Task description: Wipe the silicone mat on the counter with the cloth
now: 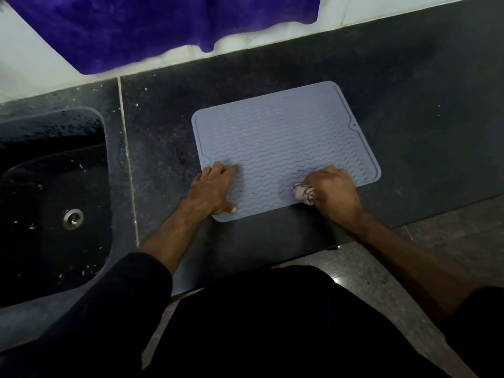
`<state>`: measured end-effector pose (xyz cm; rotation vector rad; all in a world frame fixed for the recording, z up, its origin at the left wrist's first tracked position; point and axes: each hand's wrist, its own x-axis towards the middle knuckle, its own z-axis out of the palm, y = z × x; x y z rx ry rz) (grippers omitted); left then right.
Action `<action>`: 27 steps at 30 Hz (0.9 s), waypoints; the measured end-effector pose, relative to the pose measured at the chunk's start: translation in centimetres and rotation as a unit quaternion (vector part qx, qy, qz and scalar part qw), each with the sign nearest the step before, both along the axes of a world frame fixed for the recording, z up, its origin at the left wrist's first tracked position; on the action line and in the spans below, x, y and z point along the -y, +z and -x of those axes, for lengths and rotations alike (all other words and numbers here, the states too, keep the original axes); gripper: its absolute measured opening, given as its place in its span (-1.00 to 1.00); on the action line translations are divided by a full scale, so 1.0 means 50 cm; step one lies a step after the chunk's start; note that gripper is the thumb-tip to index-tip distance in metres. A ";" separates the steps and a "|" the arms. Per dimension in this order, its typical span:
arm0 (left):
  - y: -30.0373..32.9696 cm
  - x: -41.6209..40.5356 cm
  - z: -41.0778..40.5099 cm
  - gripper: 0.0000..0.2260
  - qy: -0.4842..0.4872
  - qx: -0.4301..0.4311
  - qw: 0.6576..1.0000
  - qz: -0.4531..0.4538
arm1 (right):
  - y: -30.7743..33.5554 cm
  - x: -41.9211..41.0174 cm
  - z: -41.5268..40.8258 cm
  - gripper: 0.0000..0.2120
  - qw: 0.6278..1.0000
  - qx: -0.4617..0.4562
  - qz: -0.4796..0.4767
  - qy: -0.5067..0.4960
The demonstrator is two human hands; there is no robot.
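A pale blue silicone mat (pixel 283 137) with wavy ridges lies flat on the dark stone counter (pixel 409 105). My left hand (pixel 214 188) rests flat on the mat's near left corner, fingers spread and pressing down. My right hand (pixel 334 193) sits on the mat's near right part, closed around a bunched pinkish cloth (pixel 304 193) with dark stripes. The cloth pokes out to the left of my fist and touches the mat near its front edge.
A black sink (pixel 54 186) with a metal drain (pixel 73 219) is set into the counter at the left. A purple fabric (pixel 150 25) hangs over the white wall behind. The counter's front edge runs just below the mat, with speckled floor beyond at the right.
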<state>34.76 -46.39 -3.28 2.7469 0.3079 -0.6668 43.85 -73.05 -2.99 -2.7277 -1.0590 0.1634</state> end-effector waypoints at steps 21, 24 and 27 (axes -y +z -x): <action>0.019 0.036 -0.020 -0.01 0.012 -0.046 0.997 -0.068 | 0.011 0.027 -0.069 -0.85 1.000 0.004 -0.019 -0.010; 0.023 0.044 -0.023 -0.02 0.016 -0.051 0.996 -0.075 | 0.013 -0.042 -0.041 -0.78 0.998 -0.003 -0.053 0.040; 0.029 0.044 -0.023 -0.02 0.020 -0.053 0.996 -0.072 | -0.006 -0.065 -0.018 -0.71 0.995 -0.020 -0.004 0.096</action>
